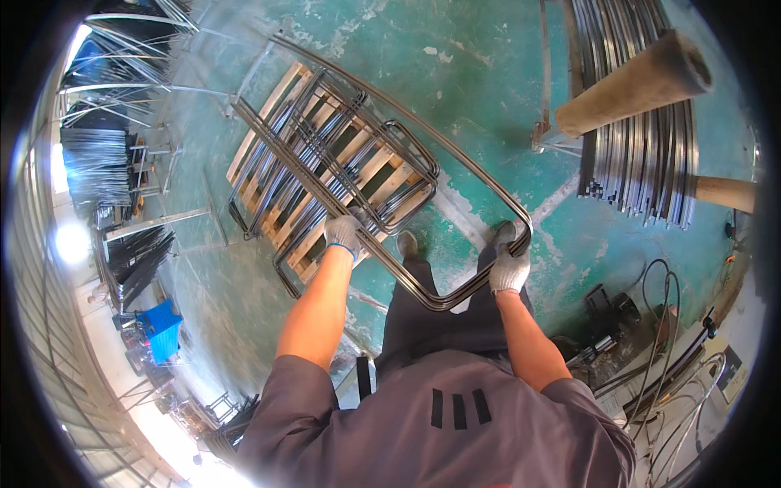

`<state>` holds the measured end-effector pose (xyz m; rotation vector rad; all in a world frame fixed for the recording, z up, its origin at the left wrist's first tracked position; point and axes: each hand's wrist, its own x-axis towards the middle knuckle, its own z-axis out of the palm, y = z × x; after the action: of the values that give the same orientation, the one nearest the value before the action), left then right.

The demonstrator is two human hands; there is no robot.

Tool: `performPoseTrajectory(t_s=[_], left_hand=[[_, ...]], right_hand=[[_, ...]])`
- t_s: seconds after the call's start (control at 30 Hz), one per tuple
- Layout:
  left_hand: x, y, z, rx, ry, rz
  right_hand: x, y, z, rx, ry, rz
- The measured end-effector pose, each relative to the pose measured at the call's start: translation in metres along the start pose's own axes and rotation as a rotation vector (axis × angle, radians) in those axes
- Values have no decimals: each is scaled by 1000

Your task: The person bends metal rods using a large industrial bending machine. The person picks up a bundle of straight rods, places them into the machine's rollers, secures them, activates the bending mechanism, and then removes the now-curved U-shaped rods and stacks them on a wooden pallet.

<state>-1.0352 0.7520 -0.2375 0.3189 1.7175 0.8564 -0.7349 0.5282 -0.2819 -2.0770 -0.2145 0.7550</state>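
Both my hands wear light grey knitted gloves and carry a bundle of long, U-bent metal tubes (455,153). My left hand (343,233) is closed round one leg of the bundle. At the bend's right corner, my right hand (510,270) grips the tubes. The bend hangs before my thighs, and the two legs stretch forward to the far left. Beneath the left leg lies a wooden pallet (381,180), loaded with more bent metal tubes (305,134). My fingers are partly hidden behind the tubes.
A stack of straight metal tubes (639,167) stands at the right, with a brown cardboard tube (634,84) in front of it. Metal stock racks (96,167) line the left. A blue bin (160,329) is at the lower left. Cables (669,313) hang at the lower right.
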Motion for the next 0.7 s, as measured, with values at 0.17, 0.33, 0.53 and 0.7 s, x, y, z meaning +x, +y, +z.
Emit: performPoseTrajectory(t_s=[0.17, 0.33, 0.53, 0.7], left_hand=[[107, -16, -22, 87, 84, 102], [237, -36, -61, 105, -8, 125], [387, -85, -96, 61, -100, 88], [450, -118, -95, 93, -208, 128]], right_hand=[[12, 46, 110, -140, -57, 21], [8, 95, 227, -147, -36, 133], [42, 171, 336, -270, -69, 197], [65, 215, 395, -237, -52, 253]])
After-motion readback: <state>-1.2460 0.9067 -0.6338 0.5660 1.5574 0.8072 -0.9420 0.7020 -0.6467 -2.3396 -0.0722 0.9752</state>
